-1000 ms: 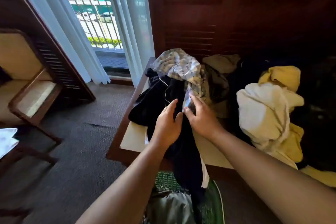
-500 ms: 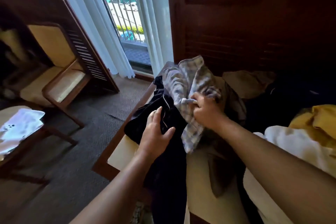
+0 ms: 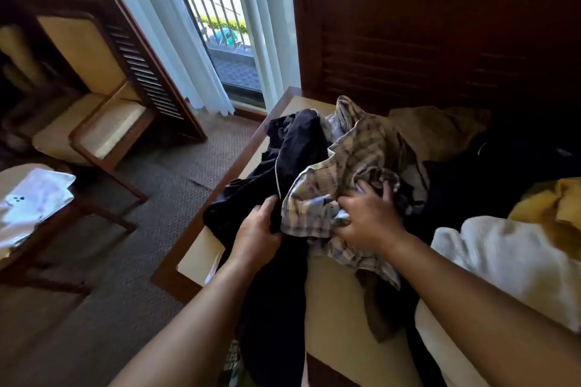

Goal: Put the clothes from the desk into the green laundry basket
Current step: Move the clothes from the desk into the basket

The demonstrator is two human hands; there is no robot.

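Grips a fold of the dark navy garment (image 3: 295, 154) with the left hand (image 3: 256, 231), thumb laid along the cloth and the other fingers curled out of sight beneath it. Clutches the plaid shirt (image 3: 358, 141) with the right hand (image 3: 369, 218), fingers spread and dug into a bunched part of the fabric. Finds both garments heaped at the left end of the desk (image 3: 333, 295), touching each other, the navy one hanging over the near edge (white piping along one seam). Sees only a sliver of the green laundry basket (image 3: 233, 363) below that near edge, beside the hanging navy cloth. Counts more clothes farther right on the desk: a tan piece (image 3: 440, 132) at the far edge, a white cloth (image 3: 503, 264) and a yellow cloth (image 3: 555, 201) toward the right side. Looks past the desk's left edge to a wooden chair (image 3: 103, 135) and pale curtains (image 3: 163, 25) over a carpeted floor
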